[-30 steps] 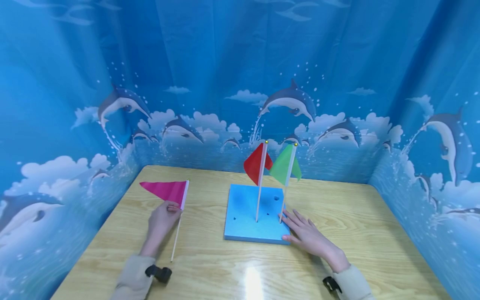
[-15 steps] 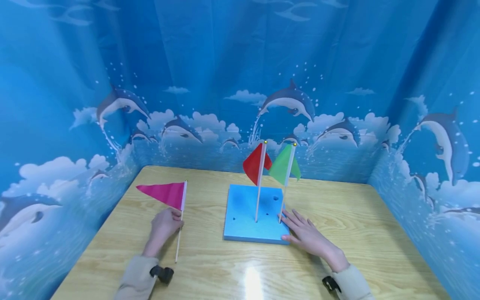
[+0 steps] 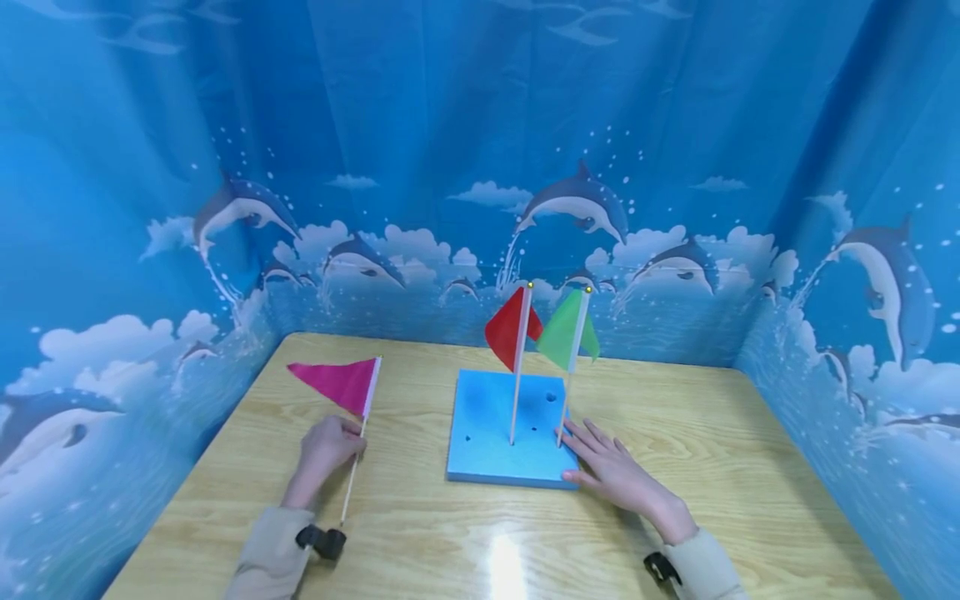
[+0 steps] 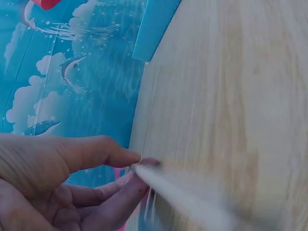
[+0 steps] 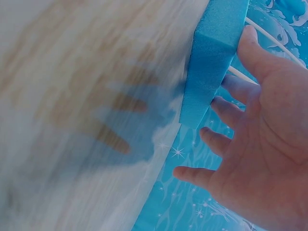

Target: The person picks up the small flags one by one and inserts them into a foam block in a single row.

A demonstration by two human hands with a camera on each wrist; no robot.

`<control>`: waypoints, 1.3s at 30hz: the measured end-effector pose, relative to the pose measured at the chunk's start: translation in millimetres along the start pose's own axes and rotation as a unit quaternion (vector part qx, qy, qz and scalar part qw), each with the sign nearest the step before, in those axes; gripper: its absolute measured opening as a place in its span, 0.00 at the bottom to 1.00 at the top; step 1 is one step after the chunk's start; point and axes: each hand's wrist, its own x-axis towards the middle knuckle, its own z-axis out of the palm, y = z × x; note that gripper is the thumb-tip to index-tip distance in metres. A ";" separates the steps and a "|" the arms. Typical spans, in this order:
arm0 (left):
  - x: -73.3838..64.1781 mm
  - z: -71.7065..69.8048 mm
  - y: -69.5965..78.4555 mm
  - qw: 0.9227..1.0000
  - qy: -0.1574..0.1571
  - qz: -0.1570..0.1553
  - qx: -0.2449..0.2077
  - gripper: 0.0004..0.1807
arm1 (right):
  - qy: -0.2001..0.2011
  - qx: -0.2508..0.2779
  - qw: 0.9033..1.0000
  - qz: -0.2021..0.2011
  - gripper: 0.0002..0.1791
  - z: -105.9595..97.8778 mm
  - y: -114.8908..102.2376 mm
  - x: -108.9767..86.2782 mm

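Note:
My left hand (image 3: 328, 454) pinches the thin stick of a pink triangular flag (image 3: 343, 384) below its cloth, over the left part of the table. The left wrist view shows thumb and fingertips meeting on the stick (image 4: 180, 195), blurred close to the camera. A blue foam block (image 3: 480, 457) lies mid-table, with a red flag (image 3: 507, 329) and a green flag (image 3: 561, 332) standing in it, the green one leaning slightly. My right hand (image 3: 622, 475) rests with spread, straight fingers at the block's right edge, beside the green flag's stick; the right wrist view shows its fingers along the block's side.
The block's top has several small holes, one larger hole (image 3: 551, 397) near its back right. A wooden table (image 3: 420, 533) carries everything. Blue dolphin-print curtains (image 3: 420, 167) rise along its back and sides.
My left hand has slid lower on the pink flag's stick, leaving the cloth uncovered above it. The flag swung upright, then tilted right again. My right hand and the block stay put.

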 end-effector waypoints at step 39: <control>21.3 61.8 124.9 0.882 0.109 0.239 -0.391 0.14 | 0.011 -0.009 1.000 -0.002 0.38 -0.1 -0.5 1.6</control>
